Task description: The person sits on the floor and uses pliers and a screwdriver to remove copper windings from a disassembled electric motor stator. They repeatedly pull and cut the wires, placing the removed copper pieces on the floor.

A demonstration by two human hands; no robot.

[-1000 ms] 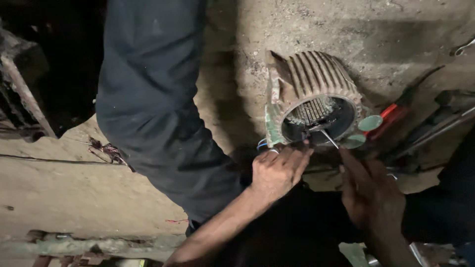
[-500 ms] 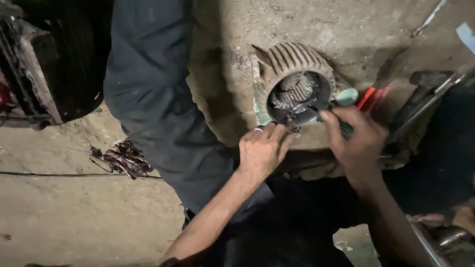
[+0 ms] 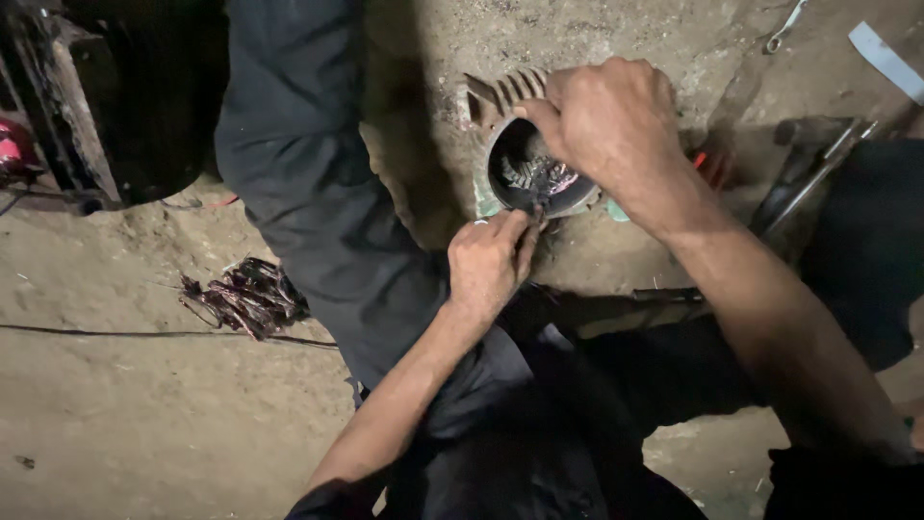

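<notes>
Motor housing (image 3: 500, 96), right hand (image 3: 606, 120) covering it, fingers curled, left hand (image 3: 491, 260) pinching winding wire (image 3: 535, 200).

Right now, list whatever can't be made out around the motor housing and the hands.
Head view only:
- Motor housing: its far half is covered by the right hand.
- Windings inside: dark, too small to tell apart.
- Left hand: what its fingertips pinch at the rim is too small and shadowed.
- Tools at right: dim, partly behind the forearm.

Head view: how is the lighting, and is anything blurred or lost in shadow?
Head view: dim, uneven light; the dirt floor is lit, the upper left corner is near black; the right hand casts shadow over the finned motor housing; the left hand looks slightly soft.
</notes>
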